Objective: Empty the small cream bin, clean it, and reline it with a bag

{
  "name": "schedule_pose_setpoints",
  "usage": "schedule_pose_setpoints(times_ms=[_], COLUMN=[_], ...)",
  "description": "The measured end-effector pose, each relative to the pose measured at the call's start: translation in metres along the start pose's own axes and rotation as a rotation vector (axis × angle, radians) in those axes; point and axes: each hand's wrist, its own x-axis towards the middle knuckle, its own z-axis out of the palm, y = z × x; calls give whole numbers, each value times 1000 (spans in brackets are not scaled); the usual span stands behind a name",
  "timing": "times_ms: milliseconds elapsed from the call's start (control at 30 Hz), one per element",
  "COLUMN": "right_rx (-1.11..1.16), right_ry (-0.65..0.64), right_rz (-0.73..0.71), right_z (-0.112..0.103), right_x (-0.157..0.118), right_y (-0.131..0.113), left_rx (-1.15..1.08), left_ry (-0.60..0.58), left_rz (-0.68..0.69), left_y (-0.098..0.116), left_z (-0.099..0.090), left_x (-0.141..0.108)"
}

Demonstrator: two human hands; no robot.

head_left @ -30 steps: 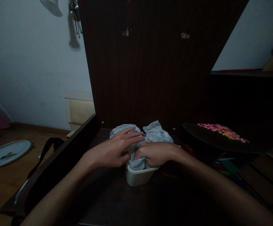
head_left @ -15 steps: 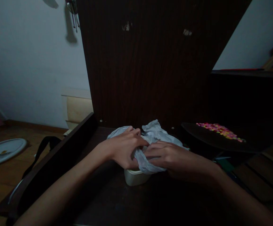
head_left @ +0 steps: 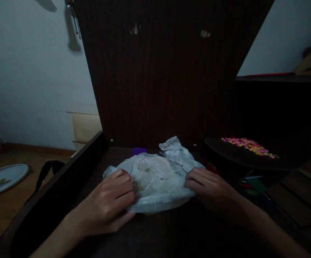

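A whitish, translucent plastic bag point(head_left: 155, 175) is spread over a pale container, whose body is now almost wholly hidden beneath it. My left hand point(head_left: 112, 200) is closed on the bag's left edge, fingers curled over it. On the right edge, my right hand point(head_left: 205, 184) pinches the plastic in the same way. Between the two hands the bag's front edge hangs in a taut band. A crumpled tail of the bag sticks up behind, toward the back panel.
Behind rises a dark wooden panel point(head_left: 155, 79). A purple object point(head_left: 139, 151) lies at its foot. To the right, small pink and yellow pieces point(head_left: 249, 146) lie on a dark rounded shelf point(head_left: 225, 154). A raised dark side board point(head_left: 64, 179) runs along the left.
My hands have moved apart, from close together over the container to opposite sides. The bunched bag is now stretched across the container, covering its front. The purple object has come into view.
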Motion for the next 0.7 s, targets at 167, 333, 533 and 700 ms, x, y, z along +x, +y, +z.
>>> schedule_pose_setpoints(times_ms=[167, 333, 533, 700], right_rx=[109, 398, 477, 316], right_ry=[-181, -293, -220, -573], right_rz=[61, 197, 76, -63], right_z=[23, -22, -38, 2], right_x=[-14, 5, 73, 122], right_y=[4, 14, 3, -7], left_rx=[-9, 22, -101, -108], left_ry=[23, -114, -207, -213], left_rz=[-66, -118, -241, -230], left_y=[15, 15, 14, 15], left_z=[36, 69, 75, 78], left_x=[-40, -56, -57, -58])
